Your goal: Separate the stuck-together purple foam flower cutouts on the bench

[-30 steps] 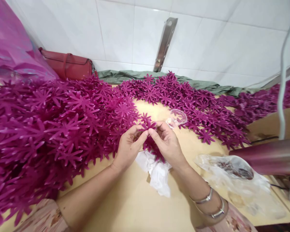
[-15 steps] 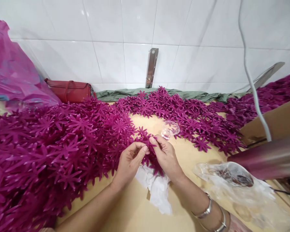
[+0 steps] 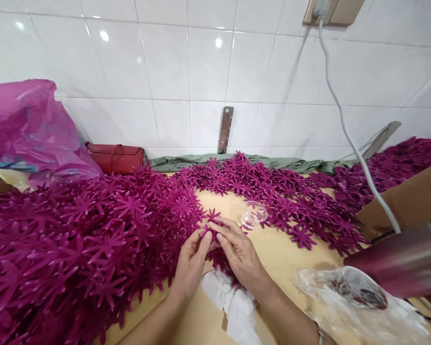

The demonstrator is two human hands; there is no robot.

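My left hand point(image 3: 189, 262) and my right hand point(image 3: 242, 254) meet at the middle of the table. Both sets of fingers are closed on a magenta, star-shaped artificial flower piece point(image 3: 203, 233), mostly covered by the fingertips. More such petal pieces show just behind and below the hands. To the left, a large heap of magenta flower pieces point(image 3: 104, 244) reaches close to my left hand. Beneath my right wrist lies a crumpled white tissue point(image 3: 239, 311). A small clear plastic cup point(image 3: 253, 215) sits beyond my right hand.
More flower pieces point(image 3: 251, 177) spread along the back. A red purse point(image 3: 117, 159) and pink plastic bag point(image 3: 39, 129) stand at left. On the right are a clear plastic bag point(image 3: 330, 302), a magenta-silver cylinder point(image 3: 395, 268) and a white cable point(image 3: 348, 134) running down from a wall socket.
The view has tilted up, showing more wall and the socket. My hands have drawn together, with the right fingers now over the flower piece beside the left fingertips.
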